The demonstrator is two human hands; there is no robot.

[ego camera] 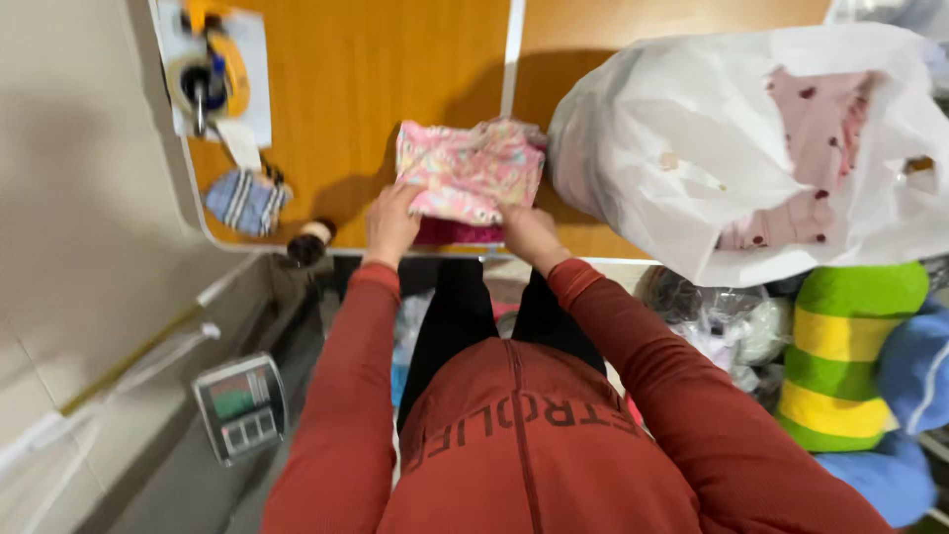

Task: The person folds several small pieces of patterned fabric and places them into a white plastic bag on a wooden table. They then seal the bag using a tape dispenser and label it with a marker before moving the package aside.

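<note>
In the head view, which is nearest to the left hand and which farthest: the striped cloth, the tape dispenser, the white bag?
From the left hand:
1. Striped cloth, left table edge.
2. White bag, on the right.
3. Tape dispenser, far left corner; too close to the bag to rank surely.

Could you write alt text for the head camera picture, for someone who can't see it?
Seen from above, a person in a red top presses a folded pink patterned cloth on an orange table with the left hand and right hand. A white plastic bag lies to the right.
</note>
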